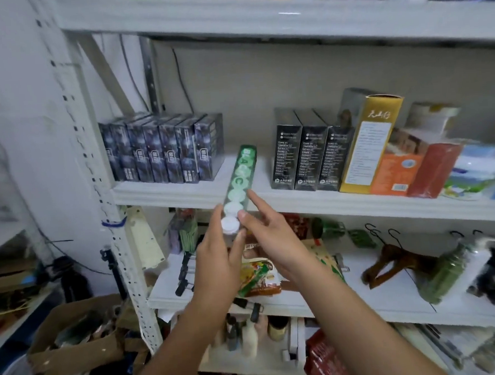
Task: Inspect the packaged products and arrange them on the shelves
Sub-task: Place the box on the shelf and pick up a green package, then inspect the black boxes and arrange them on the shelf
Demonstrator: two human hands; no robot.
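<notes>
A long green package (241, 179) with a row of round white and green discs lies lengthwise on the middle shelf (165, 191), its near end sticking out past the front edge. My left hand (218, 258) pinches that near end from the left. On the right side of the same end rests my right hand (268, 232), its forefinger stretched along the package's edge. A row of dark blue boxes (162, 147) stands left of the package. Black boxes (308, 157) stand to its right.
A gold box (368, 139), an orange box (393, 175) and a red box (430, 170) crowd the shelf's right end. The shelf below holds snack bags (260, 276), wooden hangers (395, 262) and a green jar (445, 271). A cardboard box (76, 340) sits low left.
</notes>
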